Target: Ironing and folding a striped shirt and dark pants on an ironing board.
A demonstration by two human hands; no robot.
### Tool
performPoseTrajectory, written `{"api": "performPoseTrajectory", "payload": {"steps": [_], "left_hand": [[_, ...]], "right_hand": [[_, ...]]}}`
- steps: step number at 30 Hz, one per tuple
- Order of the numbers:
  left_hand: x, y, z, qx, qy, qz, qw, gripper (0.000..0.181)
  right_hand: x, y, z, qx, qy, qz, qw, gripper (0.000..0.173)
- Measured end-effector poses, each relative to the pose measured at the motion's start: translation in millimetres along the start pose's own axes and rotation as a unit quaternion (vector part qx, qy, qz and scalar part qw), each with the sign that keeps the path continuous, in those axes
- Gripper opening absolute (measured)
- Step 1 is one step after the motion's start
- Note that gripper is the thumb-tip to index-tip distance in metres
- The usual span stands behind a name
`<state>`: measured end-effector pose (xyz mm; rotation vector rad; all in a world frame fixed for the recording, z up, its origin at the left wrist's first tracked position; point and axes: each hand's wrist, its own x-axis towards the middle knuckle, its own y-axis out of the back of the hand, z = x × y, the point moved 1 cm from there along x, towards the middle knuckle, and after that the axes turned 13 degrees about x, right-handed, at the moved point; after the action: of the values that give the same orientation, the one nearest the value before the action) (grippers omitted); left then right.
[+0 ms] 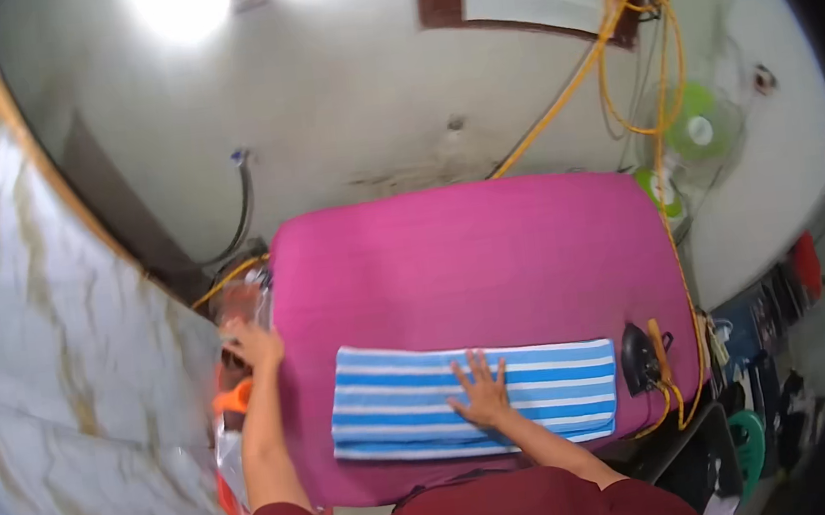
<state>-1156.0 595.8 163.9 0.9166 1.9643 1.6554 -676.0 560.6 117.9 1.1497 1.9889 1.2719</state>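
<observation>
A folded blue-and-white striped cloth lies along the near side of a table covered in pink fabric. My right hand rests flat on the cloth, right of its middle, with the fingers spread. Past the table's left edge, my left hand reaches over several things beside the table, near a clear plastic item; the fingertips are blurred, and whether they touch it does not show. To the right of the cloth stands a dark clothes iron with a yellow cord.
A yellow cable hangs from the upper right and runs down the table's right edge. A green fan stands behind the right corner. Orange items lie left of the table, beside a marble-patterned panel. A green stool is at lower right.
</observation>
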Motion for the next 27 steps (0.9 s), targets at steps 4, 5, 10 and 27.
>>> {"api": "performPoseTrajectory", "payload": {"steps": [4,5,10,27], "left_hand": [[55,-29,-39,0.107,-0.047,-0.076,0.99,0.078],[59,-35,-35,0.11,-0.063,-0.077,0.989,0.078],[76,-42,-33,0.069,-0.05,-0.071,0.994,0.074],[-314,51,73,-0.346,-0.398,-0.243,0.814,0.046]], "right_hand": [[-37,-10,-27,-0.051,0.13,-0.15,0.979,0.068],[-55,-23,-23,-0.047,0.114,-0.15,0.981,0.068],[-59,-35,-23,0.052,0.142,-0.145,0.978,0.058],[10,36,-68,0.811,-0.187,-0.13,0.54,0.064]]}}
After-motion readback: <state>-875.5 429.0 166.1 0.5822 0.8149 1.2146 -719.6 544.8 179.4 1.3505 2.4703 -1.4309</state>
